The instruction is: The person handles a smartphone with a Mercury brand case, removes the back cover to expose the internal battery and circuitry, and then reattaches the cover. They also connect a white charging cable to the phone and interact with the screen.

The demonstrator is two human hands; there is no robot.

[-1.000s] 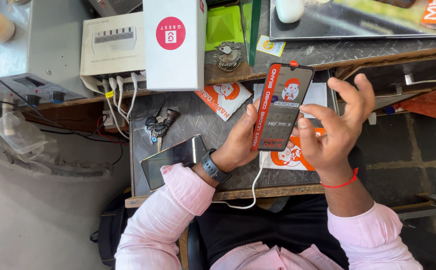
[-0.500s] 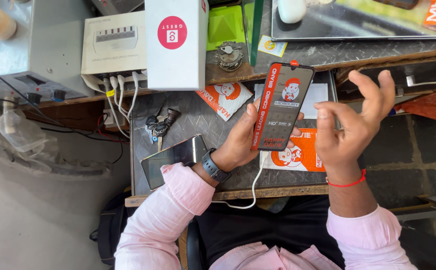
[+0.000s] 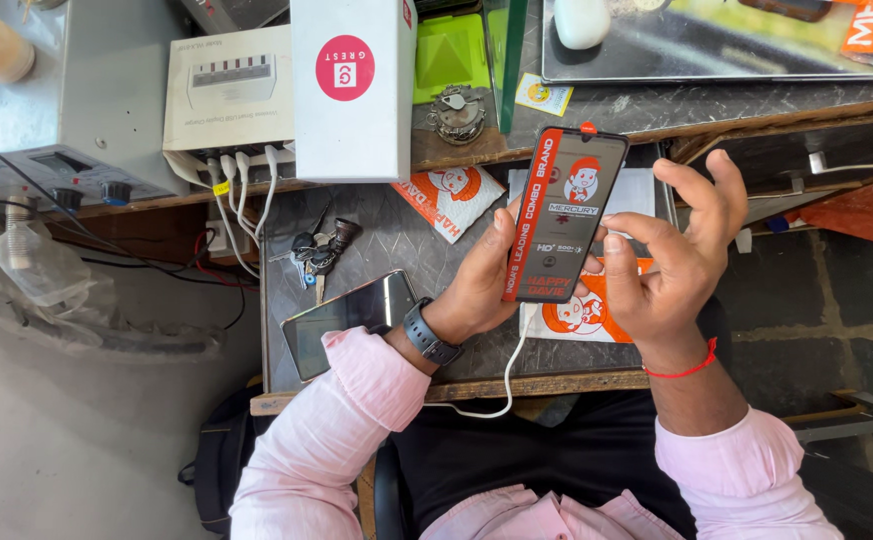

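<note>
Head view: the left hand (image 3: 477, 285) is closed around the phone (image 3: 564, 215), gripping its lower left edge and holding it upright above the desk (image 3: 397, 240), screen up and covered by a black-and-orange printed film. The right hand (image 3: 672, 260) is empty, fingers spread, its fingertips (image 3: 612, 243) just beside the phone's right edge. A white cable (image 3: 510, 375) runs from the phone's lower end over the desk edge. The phone is judged rigid, light, smooth-sided and breakable at the glass; hold it by the long edges, not the face. A second phone (image 3: 347, 320) lies flat near the left wrist, keys (image 3: 315, 255) just beyond.
</note>
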